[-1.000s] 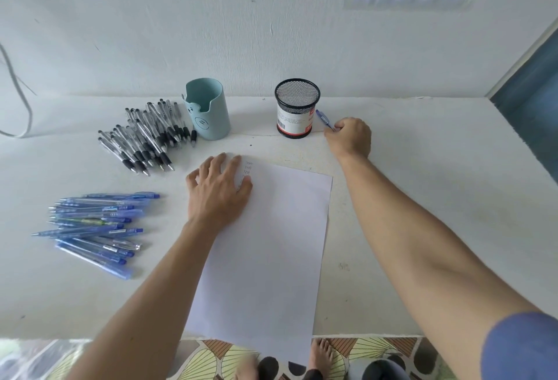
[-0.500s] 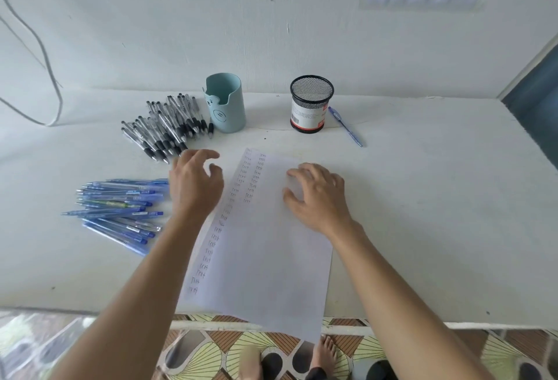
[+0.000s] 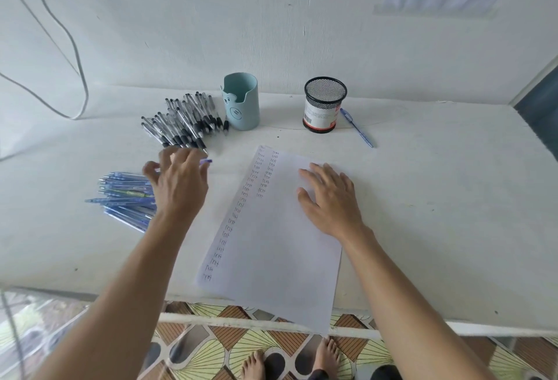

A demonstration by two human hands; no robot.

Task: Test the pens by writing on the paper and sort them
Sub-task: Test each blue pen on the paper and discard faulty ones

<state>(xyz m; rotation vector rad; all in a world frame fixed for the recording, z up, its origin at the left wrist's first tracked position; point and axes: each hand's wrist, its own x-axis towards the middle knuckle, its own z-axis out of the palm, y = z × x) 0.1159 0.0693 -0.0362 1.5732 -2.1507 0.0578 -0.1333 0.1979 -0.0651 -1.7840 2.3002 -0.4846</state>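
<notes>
1. The left hand (image 3: 178, 186), left of the paper (image 3: 271, 243): fingers curled round one blue pen (image 3: 206, 161), over the blue pile (image 3: 126, 198)
2. The right hand (image 3: 329, 198): flat, fingers straight, pressing the paper, holding nothing
3. Risk: the paper's near edge overhangs the table (image 3: 453, 228); lifting the right hand may let it slip
4. Risk: a hasty pull may scatter the blue pile into the black pens (image 3: 181, 126), mixing sorts

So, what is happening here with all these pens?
A person is testing pens on the paper. The right hand lies flat on it, beside two columns of writing. The left hand holds a blue pen over the blue pile. Black pens lie beside the teal cup; a loose pen lies by the mesh cup.
</notes>
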